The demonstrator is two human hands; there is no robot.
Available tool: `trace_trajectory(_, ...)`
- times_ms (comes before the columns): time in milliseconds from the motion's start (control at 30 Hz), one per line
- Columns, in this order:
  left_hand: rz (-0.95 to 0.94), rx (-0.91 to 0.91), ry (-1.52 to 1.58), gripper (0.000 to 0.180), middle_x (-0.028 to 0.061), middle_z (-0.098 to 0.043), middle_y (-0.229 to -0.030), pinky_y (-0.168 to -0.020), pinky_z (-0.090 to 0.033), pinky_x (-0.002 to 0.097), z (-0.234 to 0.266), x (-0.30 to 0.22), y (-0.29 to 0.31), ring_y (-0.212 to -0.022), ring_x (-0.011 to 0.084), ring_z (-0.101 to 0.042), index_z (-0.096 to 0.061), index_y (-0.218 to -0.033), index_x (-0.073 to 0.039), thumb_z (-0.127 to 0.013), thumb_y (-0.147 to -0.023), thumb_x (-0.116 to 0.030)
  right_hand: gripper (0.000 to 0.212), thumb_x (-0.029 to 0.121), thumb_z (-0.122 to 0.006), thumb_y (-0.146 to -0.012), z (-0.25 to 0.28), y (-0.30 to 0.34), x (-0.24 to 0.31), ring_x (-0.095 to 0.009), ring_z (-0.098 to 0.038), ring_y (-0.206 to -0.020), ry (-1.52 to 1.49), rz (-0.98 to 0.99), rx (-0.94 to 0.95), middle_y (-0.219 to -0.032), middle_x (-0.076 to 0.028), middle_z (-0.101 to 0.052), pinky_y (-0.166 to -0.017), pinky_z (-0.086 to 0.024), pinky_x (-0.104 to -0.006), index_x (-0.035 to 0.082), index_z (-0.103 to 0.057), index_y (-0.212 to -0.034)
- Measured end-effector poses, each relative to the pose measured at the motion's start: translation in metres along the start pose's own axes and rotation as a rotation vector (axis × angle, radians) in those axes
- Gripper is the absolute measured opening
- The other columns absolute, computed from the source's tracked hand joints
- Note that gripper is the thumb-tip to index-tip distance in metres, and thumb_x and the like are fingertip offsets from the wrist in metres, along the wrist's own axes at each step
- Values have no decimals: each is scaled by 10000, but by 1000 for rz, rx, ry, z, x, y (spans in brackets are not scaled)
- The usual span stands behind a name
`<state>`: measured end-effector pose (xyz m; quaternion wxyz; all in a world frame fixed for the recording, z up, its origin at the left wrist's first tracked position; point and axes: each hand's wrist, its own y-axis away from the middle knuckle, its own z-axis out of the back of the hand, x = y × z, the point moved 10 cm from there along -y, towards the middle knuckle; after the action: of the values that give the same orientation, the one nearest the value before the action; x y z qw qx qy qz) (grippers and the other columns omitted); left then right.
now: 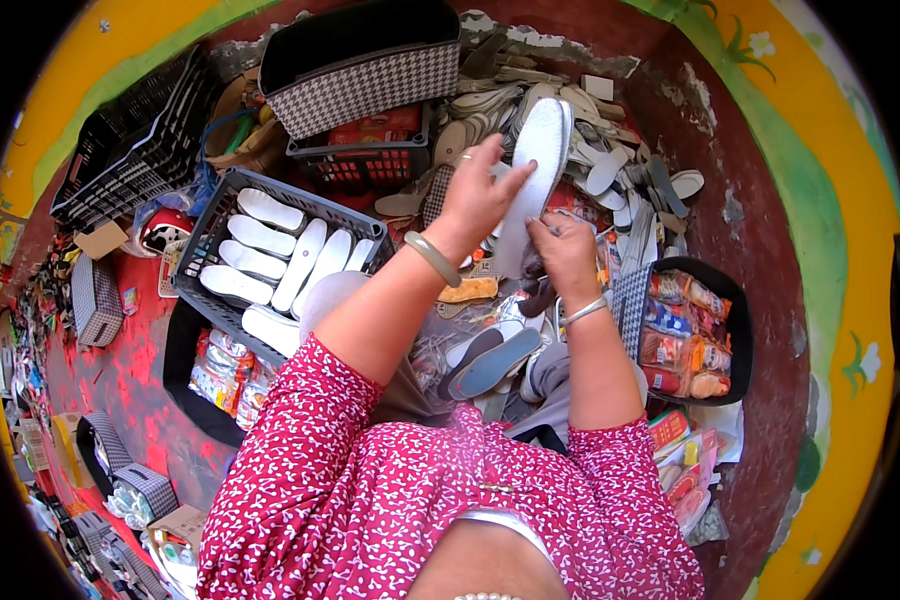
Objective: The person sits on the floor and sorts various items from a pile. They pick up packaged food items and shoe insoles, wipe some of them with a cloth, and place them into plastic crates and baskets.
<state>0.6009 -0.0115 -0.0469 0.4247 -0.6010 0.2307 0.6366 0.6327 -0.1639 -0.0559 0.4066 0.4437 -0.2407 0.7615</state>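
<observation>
A few long white shoe insoles (540,150), stacked together, stand up in front of me with the toe ends pointing away. My right hand (567,255) pinches them near the lower right edge. My left hand (485,190) lies beside their left edge, fingers spread, one fingertip against the top insole. Below my hands, a dark cloth-like thing (538,290) hangs by the insoles; what it is I cannot make out. Several loose insoles, one grey-blue (497,362), lie between my legs, and an orange insole (468,290) rests beyond them.
On the left, a dark plastic crate (192,262) holds white insoles in rows. A large pile of insoles (610,170) leans toward the far wall. A checked fabric bin (630,300) of packaged goods stands at right. Another checked bin (370,95) sits on a crate at the back.
</observation>
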Motion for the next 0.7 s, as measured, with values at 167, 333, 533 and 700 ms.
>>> trace_trajectory(167, 147, 59, 58, 365, 190, -623, -917, -735, -484, 340, -17, 2, 22, -827, 269, -614, -527, -1068, 33, -631, -784, -171, 290, 251, -612, -790, -14, 18, 44, -262, -586, -750, 935, 369, -301, -775, -86, -576, -614, -489, -375, 82, -625, -1025)
trace_trajectory(333, 109, -105, 576, 292, 92, -612, -996, -774, -481, 318, 22, 35, -8, -899, 203, -596, -515, -1102, 25, -536, -817, -37, 326, 214, -622, -801, -20, 17, 54, -285, -608, -787, 623, 382, -195, -838, -117, -625, -674, -491, -355, 31, -609, -1071)
trace_trajectory(533, 142, -284, 850, 281, 140, -581, -1026, -851, -488, 407, 175, 8, -18, -926, 269, -587, -485, -1105, 39, -456, -826, 16, 252, 104, -647, -784, 11, 18, 29, -240, -636, -836, 190, 204, -82, -923, -165, -659, -768, -469, -304, -28, -631, -998)
trace_trajectory(700, 158, -621, 608, 290, 151, -585, -1004, -809, -503, 449, 408, 137, 54, -893, 283, -598, -507, -1098, 24, -439, -817, 14, 218, 88, -640, -780, -23, 40, 40, -220, -622, -747, 246, 231, 103, -847, -150, -656, -698, -469, -308, -29, -641, -964)
